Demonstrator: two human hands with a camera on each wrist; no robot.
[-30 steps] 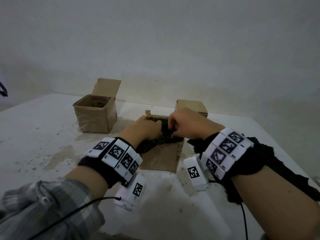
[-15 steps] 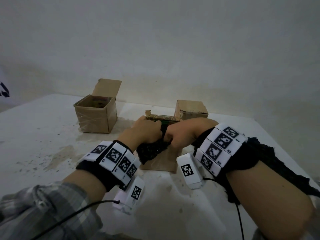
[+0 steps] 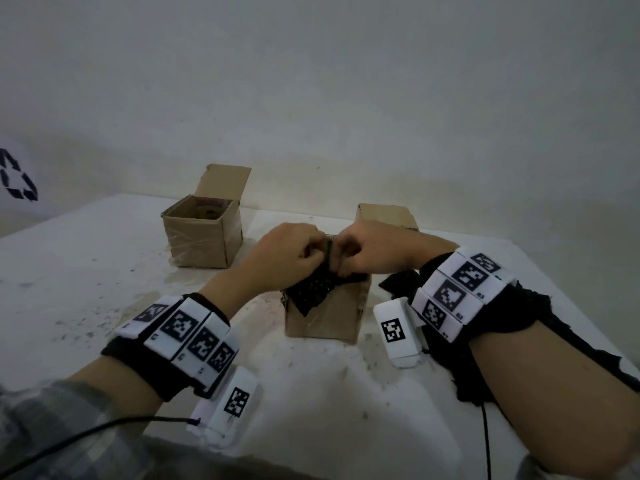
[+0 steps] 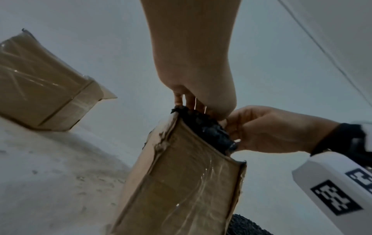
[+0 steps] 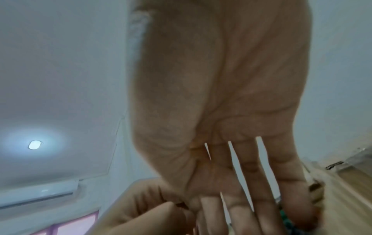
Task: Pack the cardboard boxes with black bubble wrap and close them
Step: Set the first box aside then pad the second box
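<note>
A small cardboard box point(image 3: 325, 317) stands at the table's middle, its front wall point(image 4: 181, 182) taped. Black bubble wrap point(image 3: 310, 294) is bunched at its top and hangs over the front edge; the left wrist view shows the bubble wrap point(image 4: 203, 125) wedged along the rim. My left hand point(image 3: 291, 252) grips the wrap from the left with curled fingers. My right hand point(image 3: 372, 252) pinches it from the right, right hand point(image 4: 269, 130) touching the left. In the right wrist view my right hand point(image 5: 231, 198) points its fingers down into the box. The box's inside is hidden.
An open box point(image 3: 204, 233) with its lid flap up stands at the back left. A closed box point(image 3: 384, 216) sits behind my right hand. A heap of spare black wrap point(image 3: 519, 317) lies under my right forearm. The white table point(image 3: 86, 271) ends near my elbows.
Both hands have drawn closer together over the box top. The wrap is bunched higher there, with one end hanging over the front wall.
</note>
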